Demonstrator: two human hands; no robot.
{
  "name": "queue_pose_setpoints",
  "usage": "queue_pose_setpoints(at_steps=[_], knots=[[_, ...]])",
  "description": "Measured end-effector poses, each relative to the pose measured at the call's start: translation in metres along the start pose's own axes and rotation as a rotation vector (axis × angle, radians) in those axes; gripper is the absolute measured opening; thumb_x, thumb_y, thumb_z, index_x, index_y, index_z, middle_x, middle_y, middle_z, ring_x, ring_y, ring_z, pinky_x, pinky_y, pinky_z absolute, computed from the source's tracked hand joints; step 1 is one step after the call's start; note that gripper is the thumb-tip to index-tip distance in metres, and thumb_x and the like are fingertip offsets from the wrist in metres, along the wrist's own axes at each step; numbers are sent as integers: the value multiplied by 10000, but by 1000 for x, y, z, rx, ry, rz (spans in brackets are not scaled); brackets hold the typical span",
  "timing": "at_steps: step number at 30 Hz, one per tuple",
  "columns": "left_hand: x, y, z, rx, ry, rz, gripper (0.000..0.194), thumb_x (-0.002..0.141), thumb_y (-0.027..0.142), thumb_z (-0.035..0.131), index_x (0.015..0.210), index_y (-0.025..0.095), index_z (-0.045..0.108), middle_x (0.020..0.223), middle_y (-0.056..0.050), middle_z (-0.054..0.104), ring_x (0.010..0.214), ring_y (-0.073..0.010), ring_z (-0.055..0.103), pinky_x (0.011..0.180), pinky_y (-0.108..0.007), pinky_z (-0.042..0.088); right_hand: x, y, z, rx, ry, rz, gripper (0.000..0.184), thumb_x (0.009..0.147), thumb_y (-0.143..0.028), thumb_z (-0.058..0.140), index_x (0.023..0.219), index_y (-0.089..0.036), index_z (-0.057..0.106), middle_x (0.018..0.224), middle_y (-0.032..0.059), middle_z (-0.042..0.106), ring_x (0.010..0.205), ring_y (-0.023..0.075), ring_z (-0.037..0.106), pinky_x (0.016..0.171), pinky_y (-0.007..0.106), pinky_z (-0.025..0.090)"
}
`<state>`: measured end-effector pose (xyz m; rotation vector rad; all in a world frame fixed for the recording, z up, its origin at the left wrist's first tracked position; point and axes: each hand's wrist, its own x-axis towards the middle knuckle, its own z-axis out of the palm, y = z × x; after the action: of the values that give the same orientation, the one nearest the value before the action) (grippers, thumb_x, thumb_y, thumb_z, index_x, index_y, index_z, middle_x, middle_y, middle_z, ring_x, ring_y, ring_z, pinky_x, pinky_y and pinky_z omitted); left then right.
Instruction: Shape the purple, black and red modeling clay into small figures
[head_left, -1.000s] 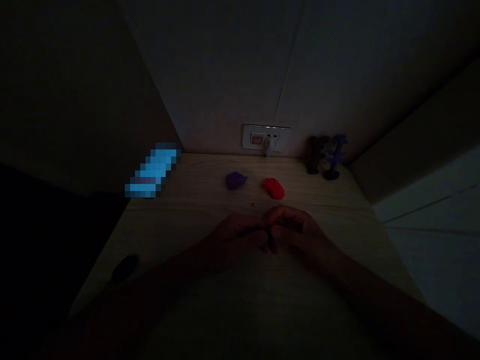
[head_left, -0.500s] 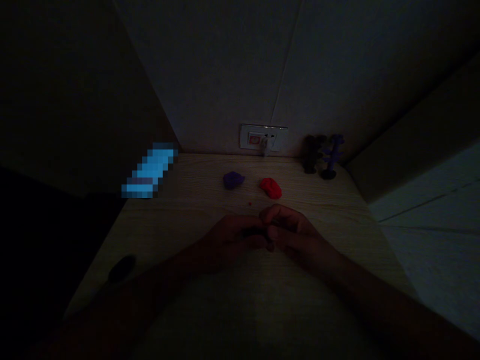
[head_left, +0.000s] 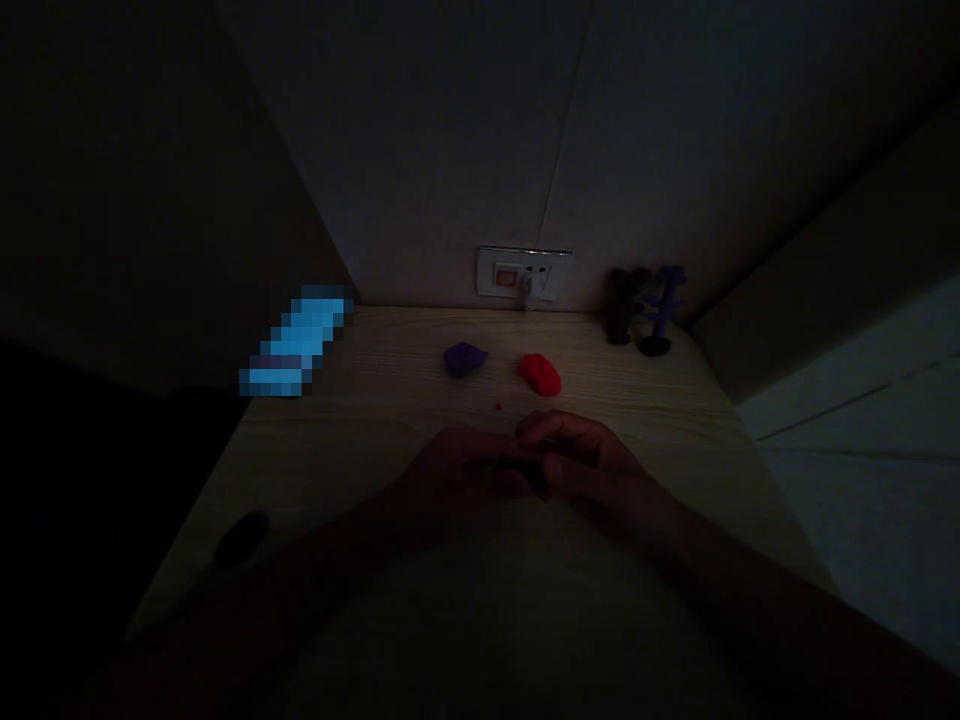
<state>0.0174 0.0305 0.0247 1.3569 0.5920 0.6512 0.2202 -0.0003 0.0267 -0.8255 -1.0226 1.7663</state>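
Note:
In the dim head view, my left hand [head_left: 461,465] and my right hand [head_left: 592,465] meet over the wooden tabletop [head_left: 360,400]. The fingers of both are curled and close together at the tips. A small dark patch shows between them; whether it is an object or shadow I cannot make out. Just beyond the fingers lies a red lump of what looks like modelling clay [head_left: 540,375]. A purple lump [head_left: 464,359] of similar stuff sits to its left, and a tiny red crumb [head_left: 498,407] rests nearer my hands.
At the back right stand a purple upright figure on a dark round base [head_left: 660,315] and a dark figure [head_left: 621,305]. A wall socket with a plug [head_left: 525,273] is behind. A blurred-out bright blue rectangle [head_left: 300,340] is at left, above a dark oval thing [head_left: 241,538].
The fingers have shifted slightly against each other, with my right thumb a little farther right. The lumps and figures stay where they were; the view has moved very slightly.

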Motion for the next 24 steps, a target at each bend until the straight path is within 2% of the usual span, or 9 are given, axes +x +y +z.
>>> queue_pose_setpoints(at_steps=[3, 5, 8, 11, 16, 20, 24], knots=[[1, -1, -1, 7, -1, -2, 238, 932, 429, 745, 982, 219, 846, 957, -50, 834, 908, -236, 768, 847, -321, 561, -1, -2, -1, -104, 33, -72, 231, 816, -434, 910, 957, -276, 819, 795, -20, 685, 627, 94, 564, 565, 208, 454], [1, 0, -1, 42, 17, 8, 269, 936, 449, 732, 987, 209, 841, 933, -50, 821, 857, -221, 747, 788, -304, 548, -3, -5, 0, -190, 53, -142, 208, 846, -437, 886, 975, -283, 833, 833, -5, 703, 674, 110, 599, 611, 229, 493], [2, 1, -2, 133, 39, 43, 380, 951, 535, 682, 1010, 187, 823, 821, -40, 765, 725, -180, 667, 677, -273, 498, -4, -9, 0, -292, 40, -255, 190, 871, -428, 865, 1011, -299, 852, 947, 24, 717, 831, 152, 658, 716, 273, 546], [2, 1, -3, 203, 28, 22, 477, 966, 607, 615, 996, 172, 808, 740, -29, 694, 659, -160, 581, 610, -257, 443, -5, -9, 0, -334, 32, -314, 133, 888, -360, 855, 1014, -318, 852, 992, 30, 702, 867, 159, 662, 704, 279, 548], [2, 0, -3, 229, 6, -8, 480, 989, 602, 565, 1005, 177, 786, 837, -53, 710, 774, -198, 612, 696, -295, 468, -7, -8, -2, -443, 70, -435, 242, 875, -238, 853, 1099, -325, 820, 982, 28, 695, 821, 164, 648, 674, 302, 540], [3, 1, -4, 212, -8, 25, 444, 997, 577, 565, 922, 174, 736, 867, -47, 682, 804, -194, 603, 734, -303, 468, -11, -12, 1, -591, 104, -558, 253, 869, -132, 823, 1045, -312, 808, 951, 31, 720, 855, 189, 680, 704, 329, 556], [3, 4, -3, 201, -4, 35, 399, 990, 538, 594, 893, 171, 718, 841, -30, 637, 779, -179, 579, 721, -299, 463, -12, -14, 4, -641, 107, -562, 201, 885, -119, 800, 989, -292, 810, 943, 35, 736, 858, 186, 699, 680, 312, 559]])
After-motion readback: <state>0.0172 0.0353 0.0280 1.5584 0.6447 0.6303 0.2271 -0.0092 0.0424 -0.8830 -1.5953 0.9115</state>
